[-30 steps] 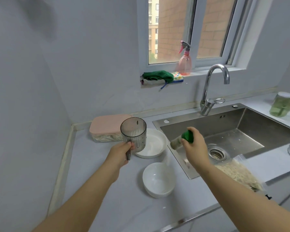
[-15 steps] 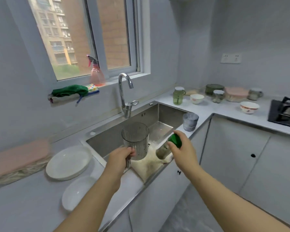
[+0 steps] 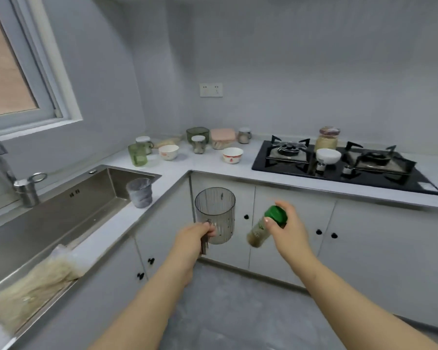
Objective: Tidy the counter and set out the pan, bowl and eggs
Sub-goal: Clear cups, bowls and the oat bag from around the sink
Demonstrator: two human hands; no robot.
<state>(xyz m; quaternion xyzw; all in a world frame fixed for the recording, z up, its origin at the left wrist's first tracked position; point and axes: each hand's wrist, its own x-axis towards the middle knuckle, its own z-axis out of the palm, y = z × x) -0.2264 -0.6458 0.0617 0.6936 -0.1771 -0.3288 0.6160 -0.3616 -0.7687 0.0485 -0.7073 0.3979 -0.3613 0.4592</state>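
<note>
Sink [image 3: 61, 210] at left, set into the counter [image 3: 202, 165], with the tap [image 3: 0, 160] at its far-left rim, below the window [image 3: 10, 72]. Across the sink's near edge, a bag [image 3: 33, 286]; on the counter just beside the sink's right end, a tumbler [image 3: 139, 192]. In the far corner, a cluster: a mug [image 3: 137, 154], a lidded box [image 3: 223, 137], small jars, the left bowl [image 3: 169, 152] beside the mug, the right bowl [image 3: 233, 155] nearer the hob [image 3: 339, 173]. Hob at right on the counter, with a third bowl [image 3: 328, 155] between its burners and a tall jar [image 3: 326, 140] behind that bowl. Wall socket [image 3: 211, 89] above the cluster. Near centre, over the floor [image 3: 225, 311] and before the cabinet doors [image 3: 364, 236], a cup [image 3: 215, 213] held by its handle in the left hand [image 3: 195, 239]; just right of it, apart, a bottle [image 3: 266, 227] tilted in the grip of the right hand [image 3: 288, 231].
</note>
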